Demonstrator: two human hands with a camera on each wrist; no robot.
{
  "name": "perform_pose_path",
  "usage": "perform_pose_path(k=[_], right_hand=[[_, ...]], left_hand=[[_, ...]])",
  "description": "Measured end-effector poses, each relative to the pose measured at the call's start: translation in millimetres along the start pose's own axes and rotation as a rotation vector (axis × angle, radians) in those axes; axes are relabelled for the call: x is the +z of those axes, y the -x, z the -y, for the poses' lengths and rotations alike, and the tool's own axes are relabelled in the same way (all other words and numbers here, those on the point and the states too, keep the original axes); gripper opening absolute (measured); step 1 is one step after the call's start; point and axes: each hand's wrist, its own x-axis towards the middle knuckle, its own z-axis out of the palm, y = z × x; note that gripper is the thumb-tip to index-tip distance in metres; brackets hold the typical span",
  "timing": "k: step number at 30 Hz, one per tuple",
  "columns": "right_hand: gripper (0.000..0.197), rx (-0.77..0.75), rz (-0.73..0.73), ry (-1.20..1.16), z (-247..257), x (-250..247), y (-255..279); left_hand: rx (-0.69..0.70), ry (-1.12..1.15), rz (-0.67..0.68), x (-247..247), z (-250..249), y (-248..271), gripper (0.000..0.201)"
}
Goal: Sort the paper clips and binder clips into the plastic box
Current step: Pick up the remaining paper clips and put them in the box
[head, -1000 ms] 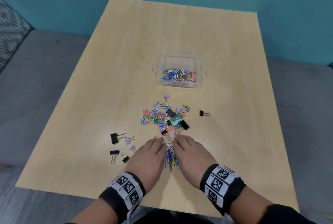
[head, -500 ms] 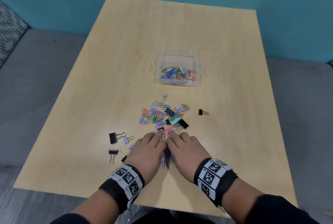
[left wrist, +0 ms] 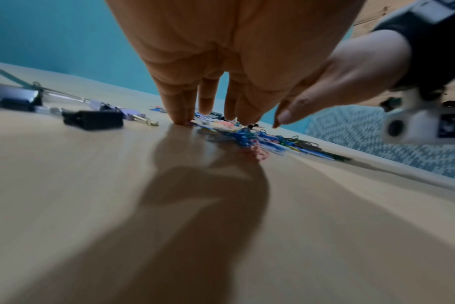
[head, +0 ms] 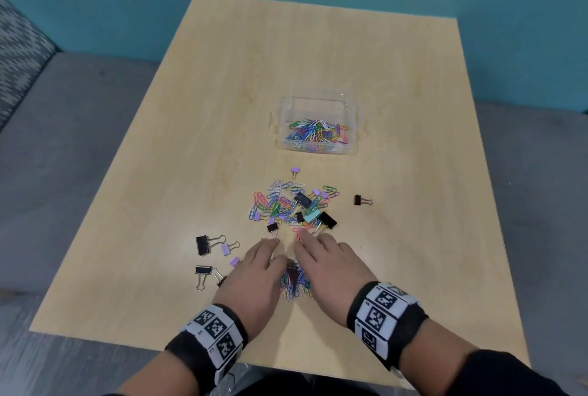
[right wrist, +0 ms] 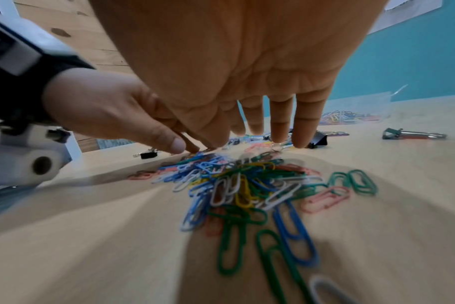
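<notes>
- Now both hands sit a little farther up the tabletop (head: 222,83) than a second ago, fingertips at the near edge of the mixed pile (head: 292,204) instead of short of it.
- The left hand (head: 254,271) and right hand (head: 331,265) lie flat, fingers straight, palms down, gripping nothing.
- Between them lies a raked-out heap of paper clips (right wrist: 247,185); I judge this to be another batch being gathered.
- The plastic box (head: 318,99), beyond the pile, already holds coloured paper clips; binder clips (head: 203,244) lie loose to the left, one black one (head: 361,200) off to the right.
- The tabletop is pale wood grain; a teal wall stands behind, grey upholstery alongside.
</notes>
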Motion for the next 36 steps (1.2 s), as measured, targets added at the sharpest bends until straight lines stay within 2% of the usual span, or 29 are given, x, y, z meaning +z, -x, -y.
perform_pose_path(k=[3,6,8,10,13,17,21,26,33,36], right_hand=[[0.064,0.005,0.013,0.055,4.6,-3.2,-10.5],[0.053,-0.053,0.047,0.096,9.1,-1.4,-3.6],[0.050,-0.056,0.036,0.086,8.0,-0.7,0.0],[0.059,-0.016,0.032,0.079,5.2,-0.1,-3.6],[0.069,0.005,0.053,0.089,5.4,1.0,-10.7],[0.060,-0.029,0.059,0.101,7.9,1.4,-2.8],[0.046,-0.037,0.035,0.052,8.5,2.7,8.6],[0.048,0.016,0.019,0.010,10.3,4.9,14.2],[0.048,0.030,-0.007,-0.018,10.5,7.3,19.6],[0.049,0.020,-0.019,-0.027,10.3,10.0,19.1]], left_hand=[[0.059,0.016,0.022,9.9,-5.7,4.4,0.048],[0.115,0.054,0.020,10.0,-10.4,9.1,0.042],[0.066,0.047,-0.007,4.9,-8.1,6.3,0.042],[-0.016,-0.011,0.007,1.2,-1.8,-0.6,0.045],[-0.053,-0.074,0.055,-3.0,5.5,-7.7,0.044],[-0.044,-0.140,0.019,-12.5,9.1,-2.4,0.037],[-0.100,-0.174,-0.055,-18.3,11.1,-11.6,0.043],[-0.189,-0.240,-0.031,-24.5,10.1,-33.4,0.047],[-0.132,-0.252,-0.008,-25.2,23.1,-21.1,0.039],[-0.094,-0.259,0.024,-23.4,30.8,-16.5,0.047]])
